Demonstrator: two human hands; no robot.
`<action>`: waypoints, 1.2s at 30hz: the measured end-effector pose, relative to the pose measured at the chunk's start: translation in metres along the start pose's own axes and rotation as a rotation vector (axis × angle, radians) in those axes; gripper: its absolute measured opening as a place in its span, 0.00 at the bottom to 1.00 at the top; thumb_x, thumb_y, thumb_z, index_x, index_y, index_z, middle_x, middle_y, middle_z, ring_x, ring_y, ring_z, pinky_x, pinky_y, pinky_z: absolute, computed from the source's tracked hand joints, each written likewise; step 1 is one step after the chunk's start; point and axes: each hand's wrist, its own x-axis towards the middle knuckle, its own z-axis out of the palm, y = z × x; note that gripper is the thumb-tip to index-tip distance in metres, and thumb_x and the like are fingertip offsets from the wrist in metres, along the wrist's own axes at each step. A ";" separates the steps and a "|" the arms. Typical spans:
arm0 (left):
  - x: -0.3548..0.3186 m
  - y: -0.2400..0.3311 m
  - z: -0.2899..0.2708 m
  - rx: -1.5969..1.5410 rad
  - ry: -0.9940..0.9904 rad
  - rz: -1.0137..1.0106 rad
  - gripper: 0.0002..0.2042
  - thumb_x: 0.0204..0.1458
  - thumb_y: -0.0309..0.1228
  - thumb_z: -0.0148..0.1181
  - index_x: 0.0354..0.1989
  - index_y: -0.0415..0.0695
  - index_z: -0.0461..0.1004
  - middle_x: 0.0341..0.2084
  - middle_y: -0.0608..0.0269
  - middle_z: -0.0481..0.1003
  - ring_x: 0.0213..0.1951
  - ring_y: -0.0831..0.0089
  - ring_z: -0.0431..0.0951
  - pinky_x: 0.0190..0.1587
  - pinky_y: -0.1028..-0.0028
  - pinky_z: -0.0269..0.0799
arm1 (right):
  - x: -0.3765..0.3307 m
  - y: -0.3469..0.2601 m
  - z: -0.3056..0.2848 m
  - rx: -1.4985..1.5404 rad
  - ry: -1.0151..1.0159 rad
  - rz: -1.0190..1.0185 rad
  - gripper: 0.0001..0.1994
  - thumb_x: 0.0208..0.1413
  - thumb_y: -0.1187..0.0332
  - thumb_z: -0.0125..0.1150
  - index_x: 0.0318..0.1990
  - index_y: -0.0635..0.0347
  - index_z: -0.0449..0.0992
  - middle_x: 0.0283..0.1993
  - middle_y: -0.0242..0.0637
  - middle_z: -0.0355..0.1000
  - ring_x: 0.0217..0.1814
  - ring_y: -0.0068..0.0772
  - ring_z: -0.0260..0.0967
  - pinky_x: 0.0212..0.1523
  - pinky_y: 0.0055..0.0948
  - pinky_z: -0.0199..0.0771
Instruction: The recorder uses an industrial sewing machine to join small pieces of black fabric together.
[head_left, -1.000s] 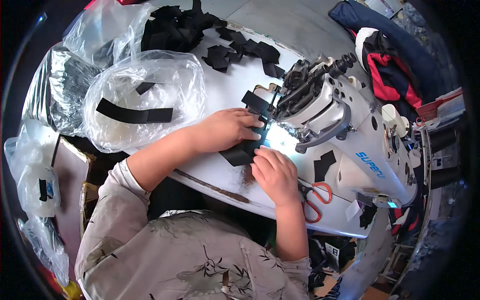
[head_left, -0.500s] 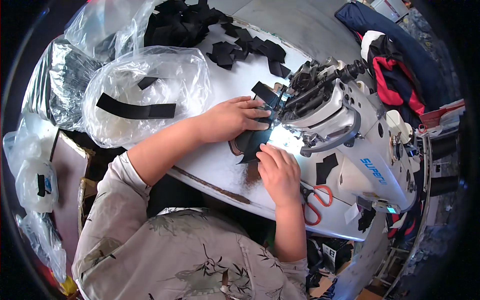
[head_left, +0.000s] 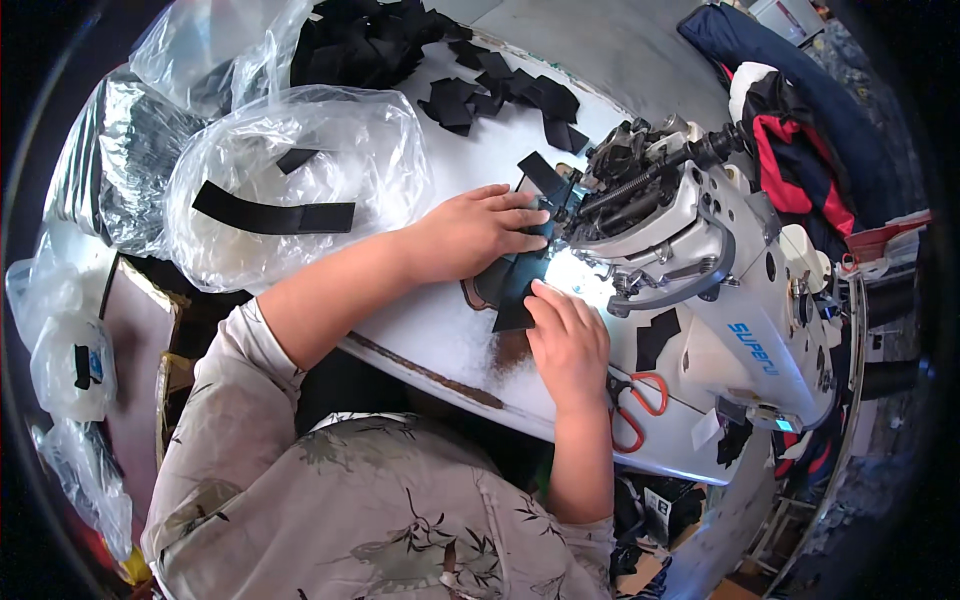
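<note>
Closest to the sewer, the right hand (head_left: 568,345) lies flat, fingers together, pinning the black fabric piece (head_left: 512,285) on the white table (head_left: 440,340). The left hand (head_left: 470,232), palm down, steers it under the sewing machine (head_left: 700,260) needle: stitching looks midway. Beyond, a heap of black pieces (head_left: 500,95) seemingly waits.

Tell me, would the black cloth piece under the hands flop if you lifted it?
Probably floppy: the black cloth piece looks thin and lies flat under the left hand and right hand. Likely light too, like the small scraps heaped nearby. It shouldn't roll.
</note>
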 end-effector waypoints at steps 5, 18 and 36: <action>0.000 0.011 -0.003 0.181 0.058 0.071 0.18 0.51 0.31 0.55 0.52 0.49 0.77 0.50 0.61 0.74 0.63 0.61 0.69 0.71 0.59 0.56 | -0.009 0.005 -0.006 -0.107 0.023 0.184 0.17 0.39 0.73 0.66 0.42 0.54 0.76 0.51 0.29 0.76 0.52 0.38 0.74 0.53 0.41 0.70; -0.009 0.035 -0.002 0.197 0.042 0.015 0.17 0.51 0.33 0.56 0.50 0.56 0.80 0.45 0.68 0.73 0.49 0.67 0.74 0.53 0.68 0.72 | -0.010 0.028 -0.009 -0.159 0.214 0.171 0.11 0.63 0.66 0.57 0.47 0.58 0.80 0.47 0.44 0.78 0.53 0.54 0.71 0.63 0.52 0.62; -0.002 0.013 0.011 0.131 0.149 -0.089 0.19 0.52 0.32 0.55 0.53 0.53 0.78 0.58 0.64 0.72 0.64 0.64 0.68 0.70 0.63 0.58 | -0.009 0.023 0.005 -0.166 0.054 0.202 0.19 0.61 0.57 0.60 0.57 0.51 0.75 0.60 0.35 0.73 0.58 0.46 0.72 0.67 0.51 0.58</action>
